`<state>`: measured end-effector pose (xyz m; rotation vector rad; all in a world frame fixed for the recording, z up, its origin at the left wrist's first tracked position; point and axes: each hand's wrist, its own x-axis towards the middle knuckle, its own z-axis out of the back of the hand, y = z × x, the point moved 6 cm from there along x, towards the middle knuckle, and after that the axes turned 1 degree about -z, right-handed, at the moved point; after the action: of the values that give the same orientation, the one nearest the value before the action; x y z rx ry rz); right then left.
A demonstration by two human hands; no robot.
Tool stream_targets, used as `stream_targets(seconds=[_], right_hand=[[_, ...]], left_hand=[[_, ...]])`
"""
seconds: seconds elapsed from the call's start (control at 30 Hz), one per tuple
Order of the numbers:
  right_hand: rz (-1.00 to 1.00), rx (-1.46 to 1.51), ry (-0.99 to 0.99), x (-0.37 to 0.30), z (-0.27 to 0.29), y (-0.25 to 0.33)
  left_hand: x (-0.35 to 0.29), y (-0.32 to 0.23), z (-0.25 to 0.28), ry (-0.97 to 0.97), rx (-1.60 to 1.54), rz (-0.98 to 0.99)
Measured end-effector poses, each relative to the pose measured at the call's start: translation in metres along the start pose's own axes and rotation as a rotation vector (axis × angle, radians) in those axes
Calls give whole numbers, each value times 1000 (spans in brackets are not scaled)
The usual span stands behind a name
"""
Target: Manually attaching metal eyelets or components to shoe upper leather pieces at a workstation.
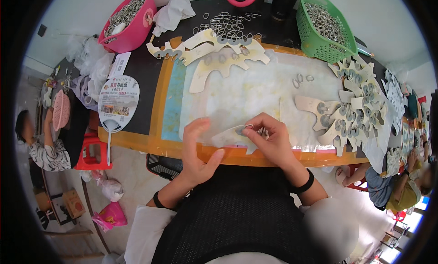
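My right hand [273,140] pinches a small oval metal ring [249,126] between thumb and fingers; more metal shows under the curled fingers, partly hidden. The ring is at the grey patch of a cream cut-out piece [224,137], which lies near the table's front edge. On the other side of that piece my left hand [198,152] is open, thumb and fingers apart, holding nothing. Further back lie larger cream cut-outs [212,67] with grey oval patches. Several loose metal rings [296,82] rest on the white sheet to the right.
A pile of cut-outs with grey ovals [353,113] covers the table's right side. Rings fill a pink basket [142,33] and a green basket [315,40]; more rings [228,25] are heaped between them. A paper fan [119,97] overhangs the left edge. Other people sit at both sides.
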<state>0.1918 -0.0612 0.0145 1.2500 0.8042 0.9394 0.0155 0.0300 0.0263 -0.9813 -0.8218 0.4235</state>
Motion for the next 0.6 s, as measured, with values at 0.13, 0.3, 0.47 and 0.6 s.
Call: stream_targets(seconds=[0.13,0.3,0.47,0.6], right_hand=[[111,329,-150,3,4,5],[129,325,-228,7,9,6],[101,150,-76,22,25,13],[248,-249,-89,28,42,39]], left_hand=[[11,8,-29,-221,-465,309],[26,18,-62,-71,-687,519],[50,25,-62,21,-546,430],[67,14,-57,202,-365,266]])
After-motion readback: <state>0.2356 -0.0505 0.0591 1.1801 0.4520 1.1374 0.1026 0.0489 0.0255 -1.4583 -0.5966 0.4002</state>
